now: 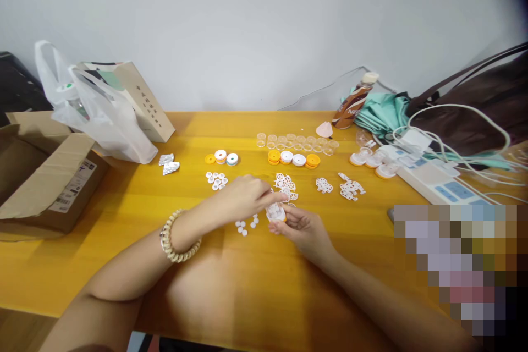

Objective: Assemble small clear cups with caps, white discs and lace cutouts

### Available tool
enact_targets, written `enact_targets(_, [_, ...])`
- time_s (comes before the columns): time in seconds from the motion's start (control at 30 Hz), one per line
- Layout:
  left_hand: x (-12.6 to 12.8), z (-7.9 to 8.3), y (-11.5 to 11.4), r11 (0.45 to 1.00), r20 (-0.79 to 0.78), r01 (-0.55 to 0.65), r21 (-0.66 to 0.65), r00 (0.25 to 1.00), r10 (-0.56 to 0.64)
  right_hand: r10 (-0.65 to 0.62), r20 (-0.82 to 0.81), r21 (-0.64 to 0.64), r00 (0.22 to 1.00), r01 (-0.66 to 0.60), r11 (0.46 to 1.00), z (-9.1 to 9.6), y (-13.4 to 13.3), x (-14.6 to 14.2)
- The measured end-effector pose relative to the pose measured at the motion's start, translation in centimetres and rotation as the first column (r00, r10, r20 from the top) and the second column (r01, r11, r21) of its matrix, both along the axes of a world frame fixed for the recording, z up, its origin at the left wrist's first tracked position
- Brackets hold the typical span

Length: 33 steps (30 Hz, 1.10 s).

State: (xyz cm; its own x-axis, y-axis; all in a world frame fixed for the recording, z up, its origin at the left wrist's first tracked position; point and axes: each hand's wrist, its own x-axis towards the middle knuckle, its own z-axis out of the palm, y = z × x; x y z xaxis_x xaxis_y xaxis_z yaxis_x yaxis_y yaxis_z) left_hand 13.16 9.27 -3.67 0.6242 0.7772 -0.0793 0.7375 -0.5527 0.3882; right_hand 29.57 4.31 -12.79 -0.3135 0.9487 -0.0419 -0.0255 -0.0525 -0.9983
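My right hand [307,231] grips a small clear plastic cup [275,212] with an orange rim at its base, thumb in front and fingers behind. My left hand [249,196] reaches over from the left with its index finger at the cup's top; its other fingers are bent, and whatever they pinch is hidden. Just beyond the cup lies a pile of white openwork plastic pieces [285,181], partly covered by the left hand. Small white discs [241,226] lie below the left wrist, with more white round pieces [216,180] to the left.
Behind stand a row of clear cups [291,141] and orange and white round caps [286,157]. More white pieces [351,187] and assembled clear cups [373,159] lie rightward, near a power strip [433,181] with cables. A cardboard box [45,176] and plastic bag [103,115] stand left.
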Motion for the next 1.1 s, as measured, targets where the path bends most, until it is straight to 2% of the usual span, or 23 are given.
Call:
enact_targets(0.07, [-0.4,0.5,0.3,0.995,0.089,0.061,-0.083,0.995,-0.053,-0.048,-0.054,-0.064,0.997,0.045,0.997,0.4,0.2,0.1])
enact_targets(0.17, [-1.2,1.1,0.9,0.952,0.260,0.244,-0.185,0.947,-0.192,-0.087,-0.090,-0.115,0.992,0.076,0.990,0.7,0.5,0.4])
enact_targets(0.27, [-1.6,1.3,1.4,0.908,0.343,0.369,-0.199,0.894,-0.288,-0.082,-0.102,-0.122,0.991,0.069,0.990,0.6,0.5,0.4])
enact_targets(0.5, [-1.0,0.9,1.4,0.955,0.278,0.241,-0.173,0.942,-0.188,-0.095,-0.109,-0.095,0.989,0.085,0.992,0.4,0.2,0.0])
enact_targets(0.6, [-0.8,0.6,1.0,0.982,0.211,0.166,-0.093,0.967,-0.143,-0.094,-0.094,-0.075,0.991,0.087,0.993,0.3,0.2,0.0])
enact_targets(0.67, [-0.7,0.4,0.9,0.989,0.174,0.137,-0.051,0.977,-0.127,-0.085,-0.079,-0.064,0.993,0.080,0.995,0.2,0.3,0.0])
enact_targets(0.77, [-0.5,0.2,0.7,0.992,0.134,0.112,-0.065,0.986,-0.103,-0.080,-0.042,-0.029,0.996,0.079,0.996,-0.2,0.2,-0.1])
enact_targets(0.93, [0.1,0.0,0.0,0.999,0.065,-0.052,0.015,0.997,0.051,-0.126,-0.004,0.018,0.992,0.126,0.992,-0.3,-0.1,-0.3])
enact_targets(1.0, [0.2,0.0,-0.1,0.998,0.056,-0.054,0.031,0.997,0.053,-0.120,-0.021,0.001,0.993,0.120,0.993,-0.1,-0.1,-0.3])
enact_targets(1.1, [-0.1,0.1,0.1,1.000,0.101,0.020,-0.018,0.995,-0.018,-0.135,-0.059,-0.028,0.989,0.134,0.991,0.3,0.1,-0.2])
